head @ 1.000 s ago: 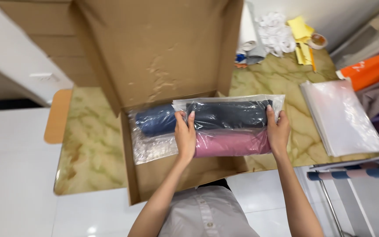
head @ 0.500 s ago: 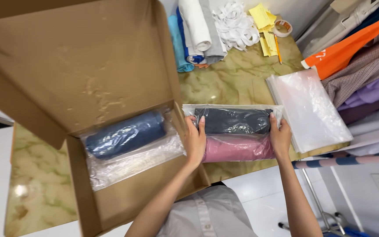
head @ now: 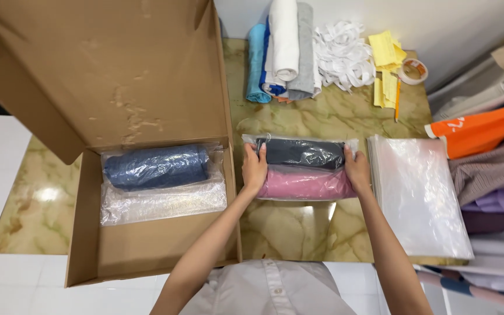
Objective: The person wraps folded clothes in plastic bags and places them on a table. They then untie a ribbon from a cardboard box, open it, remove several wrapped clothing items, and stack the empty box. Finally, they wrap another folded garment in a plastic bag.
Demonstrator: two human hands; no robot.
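Your left hand [head: 254, 168] and right hand [head: 357, 170] grip the two ends of a clear bag [head: 302, 168] of rolled dark and pink cloth, fingers curled over its edges. The bag lies on the marble table [head: 298, 230], just right of the open cardboard box [head: 147, 256]. Inside the box sits a bagged blue roll [head: 156, 166]. A stack of empty plastic bags [head: 418, 195] lies right of your right hand.

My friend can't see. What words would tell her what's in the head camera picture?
Two hands, left hand and right hand, hold a clear plastic bag of dark and pink rolled cloth on a marble-patterned table. To the left, an open cardboard box holds a bagged blue roll; a stack of clear bags lies to the right.
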